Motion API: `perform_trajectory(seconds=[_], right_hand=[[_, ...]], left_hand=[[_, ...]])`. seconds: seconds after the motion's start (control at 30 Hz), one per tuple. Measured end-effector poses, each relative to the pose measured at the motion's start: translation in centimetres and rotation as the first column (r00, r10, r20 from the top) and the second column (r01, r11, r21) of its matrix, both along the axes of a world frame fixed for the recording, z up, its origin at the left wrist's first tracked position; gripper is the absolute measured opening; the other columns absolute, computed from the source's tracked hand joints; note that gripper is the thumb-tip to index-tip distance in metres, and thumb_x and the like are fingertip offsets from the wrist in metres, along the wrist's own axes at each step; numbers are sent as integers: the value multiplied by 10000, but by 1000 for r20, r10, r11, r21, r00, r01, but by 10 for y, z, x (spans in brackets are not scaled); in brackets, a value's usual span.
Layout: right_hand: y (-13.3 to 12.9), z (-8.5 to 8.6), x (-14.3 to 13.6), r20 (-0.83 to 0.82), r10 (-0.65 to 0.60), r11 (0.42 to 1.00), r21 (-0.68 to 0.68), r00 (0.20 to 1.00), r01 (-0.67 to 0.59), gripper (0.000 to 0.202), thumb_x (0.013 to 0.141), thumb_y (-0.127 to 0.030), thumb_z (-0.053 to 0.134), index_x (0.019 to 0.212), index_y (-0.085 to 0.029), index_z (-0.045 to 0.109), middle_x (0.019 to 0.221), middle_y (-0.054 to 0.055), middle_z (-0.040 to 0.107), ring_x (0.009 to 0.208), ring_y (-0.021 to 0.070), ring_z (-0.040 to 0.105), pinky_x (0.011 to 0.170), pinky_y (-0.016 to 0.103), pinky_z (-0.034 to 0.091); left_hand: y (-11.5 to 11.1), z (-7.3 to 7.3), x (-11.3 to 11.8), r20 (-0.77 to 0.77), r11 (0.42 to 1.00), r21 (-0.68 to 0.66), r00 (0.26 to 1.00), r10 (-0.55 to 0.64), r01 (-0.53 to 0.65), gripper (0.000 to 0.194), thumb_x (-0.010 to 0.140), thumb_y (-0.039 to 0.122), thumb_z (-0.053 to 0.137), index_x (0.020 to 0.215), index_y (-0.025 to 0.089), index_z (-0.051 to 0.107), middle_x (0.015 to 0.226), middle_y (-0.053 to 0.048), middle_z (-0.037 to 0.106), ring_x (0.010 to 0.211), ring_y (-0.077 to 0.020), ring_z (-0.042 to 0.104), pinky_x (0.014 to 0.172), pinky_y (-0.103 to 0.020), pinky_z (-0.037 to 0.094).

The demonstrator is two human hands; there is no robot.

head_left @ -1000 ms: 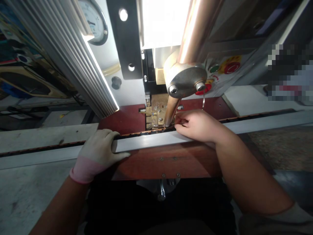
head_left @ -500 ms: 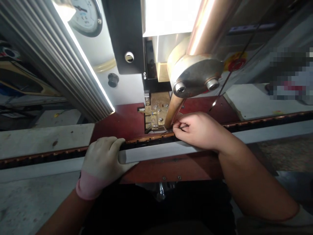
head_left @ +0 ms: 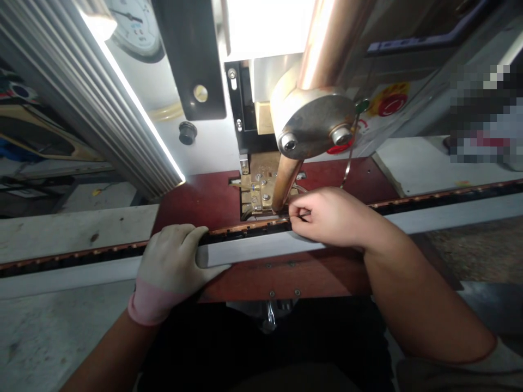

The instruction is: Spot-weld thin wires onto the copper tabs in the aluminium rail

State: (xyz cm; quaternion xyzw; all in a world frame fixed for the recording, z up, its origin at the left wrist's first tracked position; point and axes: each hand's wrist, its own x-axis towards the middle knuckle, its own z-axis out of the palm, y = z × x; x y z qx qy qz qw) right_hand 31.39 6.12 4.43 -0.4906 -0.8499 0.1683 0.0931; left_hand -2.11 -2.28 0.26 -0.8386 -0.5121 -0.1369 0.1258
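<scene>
My left hand (head_left: pixel 174 261), in a white glove with a pink cuff, is wrapped round a long pale bar (head_left: pixel 245 247) with a dark, copper-edged strip (head_left: pixel 241 230) along its far side. My bare right hand (head_left: pixel 318 215) is pinched beside the strip, right of a copper electrode rod (head_left: pixel 286 182). A thin dark piece shows at its fingertips, too small to name. Left of the rod's tip lies a brass block (head_left: pixel 261 188) with screws and small tubes.
Above stands the machine head with a round metal clamp (head_left: pixel 318 117). A ribbed metal column (head_left: pixel 102 87) slants down at the left, near a pressure gauge (head_left: pixel 134 24). A red stop button (head_left: pixel 392 104) is at the right. Dark red boards (head_left: pixel 196 198) surround the block.
The machine parts appear shifted slightly left in view. My right hand has tightened its pinch near the rod's tip. My left hand keeps its hold on the bar.
</scene>
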Motion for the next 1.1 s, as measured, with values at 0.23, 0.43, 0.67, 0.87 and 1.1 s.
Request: perform_trajectory(seconds=[0.23, 0.43, 0.67, 0.87, 1.1], right_hand=[[3, -3, 2, 27, -54, 998, 29, 998, 53, 143, 808, -280, 589, 675, -241, 626, 646, -16, 642, 573, 144, 425, 603, 334, 267], [6, -9, 2, 32, -50, 997, 66, 998, 48, 139, 839, -299, 580, 729, -235, 634, 719, 9, 695, 612, 154, 467, 615, 330, 277], [7, -10, 6, 57, -67, 994, 86, 996, 62, 113, 855, -293, 574, 787, -242, 648, 766, 15, 734, 661, 171, 533, 617, 327, 285], [14, -13, 9, 0, -46, 998, 49, 999, 46, 80, 813, -251, 602, 750, -238, 650, 731, -1, 710, 637, 156, 526, 621, 318, 325], [18, -14, 12, 52, -36, 997, 72, 998, 33, 139, 857, -297, 600, 845, -246, 729, 826, 26, 782, 698, 186, 598, 630, 324, 339]], left_hand=[[12, 5, -3, -12, 993, -118, 1000, -3, 2, 686, 857, 712, 755, 1238, 147, 673, 1132, -157, 718, 1032, -364, 674, 921, -523, 541], [23, 10, -3, -63, 975, -220, 998, 2, -16, 667, 843, 717, 762, 1215, 168, 688, 1144, -153, 727, 1012, -355, 669, 916, -528, 543], [30, 17, 5, -58, 963, -270, 998, -5, -11, 587, 799, 659, 825, 1137, 194, 708, 1126, -135, 721, 1009, -347, 674, 900, -500, 542], [31, 14, 2, -55, 969, -247, 998, 2, -15, 615, 796, 664, 816, 1181, 196, 713, 1128, -136, 734, 996, -354, 677, 884, -511, 544], [29, 11, 0, -40, 975, -221, 999, -3, -6, 621, 839, 692, 768, 1199, 190, 709, 1124, -141, 733, 996, -348, 679, 886, -515, 555]])
